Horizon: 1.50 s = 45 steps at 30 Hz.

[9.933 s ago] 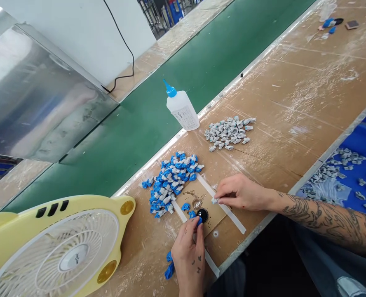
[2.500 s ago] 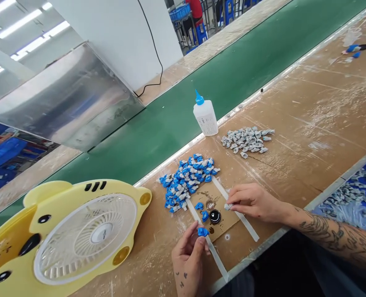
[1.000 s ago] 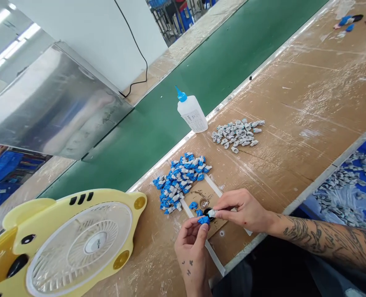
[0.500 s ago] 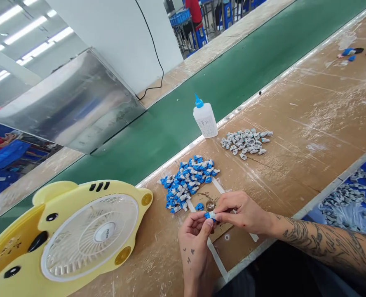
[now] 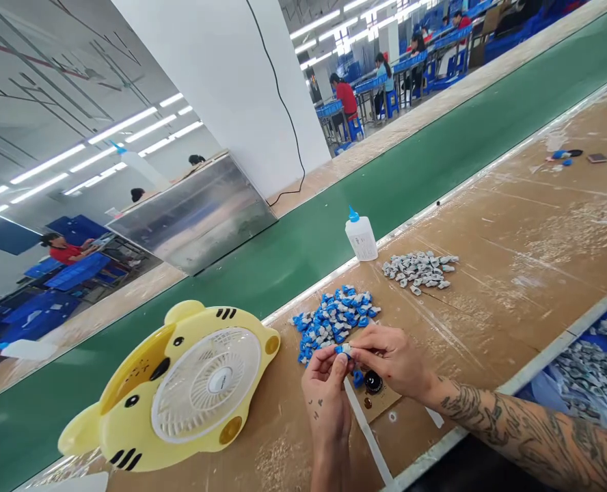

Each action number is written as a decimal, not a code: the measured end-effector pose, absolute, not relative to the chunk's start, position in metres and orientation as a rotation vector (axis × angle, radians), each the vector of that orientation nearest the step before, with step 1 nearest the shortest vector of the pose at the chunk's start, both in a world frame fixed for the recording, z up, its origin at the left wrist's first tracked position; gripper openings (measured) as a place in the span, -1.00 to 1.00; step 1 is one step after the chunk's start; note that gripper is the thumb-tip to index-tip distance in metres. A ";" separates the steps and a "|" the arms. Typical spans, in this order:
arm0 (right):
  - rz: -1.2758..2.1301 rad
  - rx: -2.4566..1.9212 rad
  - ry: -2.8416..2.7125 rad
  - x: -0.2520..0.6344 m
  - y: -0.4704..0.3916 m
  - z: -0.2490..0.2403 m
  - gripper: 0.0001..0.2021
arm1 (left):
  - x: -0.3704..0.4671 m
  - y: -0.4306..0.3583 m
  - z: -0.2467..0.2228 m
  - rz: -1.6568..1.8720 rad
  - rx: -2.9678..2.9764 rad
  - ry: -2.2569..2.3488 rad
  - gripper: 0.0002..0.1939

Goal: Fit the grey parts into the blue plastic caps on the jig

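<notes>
My left hand (image 5: 328,389) and my right hand (image 5: 392,355) meet over the brown table, both pinching one small blue and grey piece (image 5: 343,350) between their fingertips. Just behind them lies a heap of blue and grey pieces (image 5: 334,318). A single blue piece (image 5: 357,378) sits beside a small round dish of dark liquid (image 5: 373,382), partly under my right hand. Farther back and to the right is a pile of plain grey pieces (image 5: 419,268), next to an upright white bottle with a blue tip (image 5: 361,238).
A yellow animal-shaped fan (image 5: 201,389) lies at the left. Behind the table runs a green belt (image 5: 303,239). More grey pieces (image 5: 590,372) lie in a blue container at the lower right. People sit at distant workstations.
The view has tilted upward and shifted, so the table things appear lower and more of the room shows. Both hands still hold the piece, and the dark dish is less covered.
</notes>
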State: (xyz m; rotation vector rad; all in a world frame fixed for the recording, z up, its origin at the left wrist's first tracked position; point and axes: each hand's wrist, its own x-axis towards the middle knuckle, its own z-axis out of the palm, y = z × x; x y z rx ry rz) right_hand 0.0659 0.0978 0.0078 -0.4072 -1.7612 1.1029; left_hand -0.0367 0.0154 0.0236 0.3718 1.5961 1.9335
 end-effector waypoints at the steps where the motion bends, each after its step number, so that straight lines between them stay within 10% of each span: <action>1: 1.073 -0.406 -1.724 0.066 0.095 0.009 -0.75 | -0.034 0.015 0.024 1.959 0.369 1.586 -0.52; 17: 1.136 -0.374 -2.122 0.087 0.138 -0.003 -0.67 | -0.086 0.004 0.000 1.634 1.059 2.239 -0.56; 25: 0.713 -0.617 -2.655 0.043 0.200 -0.025 0.12 | -0.146 0.028 -0.024 1.433 1.338 2.459 -0.65; 33: 0.714 -0.499 -2.754 0.026 0.204 -0.048 0.20 | -0.139 0.023 -0.047 1.052 1.427 2.521 -0.14; 45: 0.593 -0.537 -2.660 -0.051 0.255 -0.051 0.05 | -0.201 0.109 -0.048 0.954 1.525 2.545 -0.22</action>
